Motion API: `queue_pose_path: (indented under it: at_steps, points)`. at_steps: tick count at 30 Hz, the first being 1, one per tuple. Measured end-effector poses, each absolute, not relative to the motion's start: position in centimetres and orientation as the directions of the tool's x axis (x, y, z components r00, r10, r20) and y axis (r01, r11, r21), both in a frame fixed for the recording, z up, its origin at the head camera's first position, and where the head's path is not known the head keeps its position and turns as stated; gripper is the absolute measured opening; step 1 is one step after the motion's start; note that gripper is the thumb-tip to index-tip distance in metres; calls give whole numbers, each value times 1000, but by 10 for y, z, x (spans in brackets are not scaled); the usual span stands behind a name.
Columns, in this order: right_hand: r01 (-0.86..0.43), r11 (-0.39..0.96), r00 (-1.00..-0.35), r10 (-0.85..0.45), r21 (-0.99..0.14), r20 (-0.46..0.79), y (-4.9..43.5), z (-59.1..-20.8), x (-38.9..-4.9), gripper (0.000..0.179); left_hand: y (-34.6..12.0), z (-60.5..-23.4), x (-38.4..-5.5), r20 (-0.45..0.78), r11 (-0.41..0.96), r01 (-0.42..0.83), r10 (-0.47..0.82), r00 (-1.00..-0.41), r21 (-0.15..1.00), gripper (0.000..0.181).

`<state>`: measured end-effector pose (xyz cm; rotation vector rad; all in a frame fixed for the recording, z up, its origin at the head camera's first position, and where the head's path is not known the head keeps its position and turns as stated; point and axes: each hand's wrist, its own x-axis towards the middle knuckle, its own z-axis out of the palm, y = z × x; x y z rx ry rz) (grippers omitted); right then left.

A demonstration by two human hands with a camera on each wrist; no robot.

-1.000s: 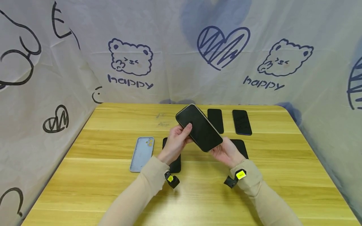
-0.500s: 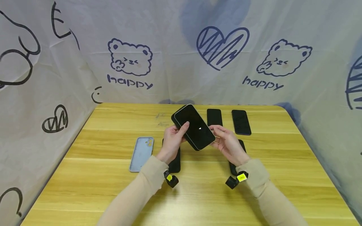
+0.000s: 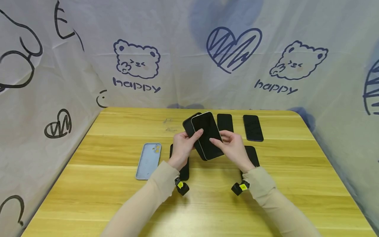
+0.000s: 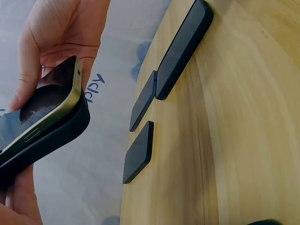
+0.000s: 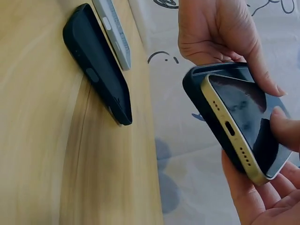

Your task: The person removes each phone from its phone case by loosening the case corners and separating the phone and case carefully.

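Note:
Above the table, a smartphone [image 3: 208,123] with a gold frame and dark screen lies skewed over a black phone case [image 3: 189,124]. The phone's right side sits clear of the case's rim, and part of the case's inside shows in the right wrist view. My left hand [image 3: 182,146] grips the case, its thumb pressing on the phone's screen. With thumb on the screen and fingers under the edge, my right hand [image 3: 235,148] pinches the phone's lower right side. The right wrist view shows the phone's charging port [image 5: 229,128].
A light blue phone case [image 3: 148,161] lies at the left, and a black phone case [image 3: 184,169] beside it is partly behind my left wrist. Two dark phones, a nearer one [image 3: 253,128] and another [image 3: 225,122], lie farther back. A black phone [image 3: 251,154] lies partly under my right forearm.
The phone has come out of line with the black case and turned more upright, shifted to the right. My right hand has moved from the phone's lower corner to pinch its side.

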<state>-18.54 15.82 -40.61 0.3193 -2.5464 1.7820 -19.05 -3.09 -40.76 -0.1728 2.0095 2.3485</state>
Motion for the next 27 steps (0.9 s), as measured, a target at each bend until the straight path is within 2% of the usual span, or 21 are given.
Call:
queue_pose_path:
  at_steps: [4, 6, 11, 15, 16, 19, 21, 23, 24, 27]
  points:
    - [-177, 342, -977, -171, -923, 124, 159, -407, -185, 24, -33, -407, -191, -134, -83, -131, -36, -990, 988, 35]
    - [-164, 345, -981, -160, -924, 114, 161, -407, -184, 26, -34, -407, -191, -130, -62, -129, -5, -992, 990, 37]
    - [-56, 272, -994, -109, -961, 27, 170, -409, -184, 29, -40, -402, -190, -118, -157, -149, 190, -975, 976, 33]
    - [61, 113, -991, -112, -992, -74, 176, -410, -183, 26, -48, -399, -189, -113, -180, -175, 310, -944, 968, 37]
    - [83, 70, -989, -118, -994, -91, 178, -411, -182, 27, -50, -398, -190, -115, -167, -176, 320, -940, 970, 38]
    - [143, -81, -982, -133, -986, -131, 185, -411, -181, 15, -55, -398, -191, -134, -106, -174, 309, -942, 979, 39]
    - [169, -185, -980, -133, -968, -146, 191, -411, -181, 23, -57, -398, -191, -154, -71, -181, 285, -946, 981, 38]
    - [193, -285, -978, -136, -939, -160, 199, -410, -181, 42, -59, -398, -192, -174, -30, -188, 263, -949, 982, 36]
    - [202, -326, -977, -132, -923, -167, 202, -410, -182, 46, -59, -399, -192, -185, -13, -194, 256, -949, 981, 34]
    - [218, -431, -975, -129, -875, -180, 212, -408, -184, 42, -57, -402, -192, -217, 51, -211, 261, -941, 976, 31]
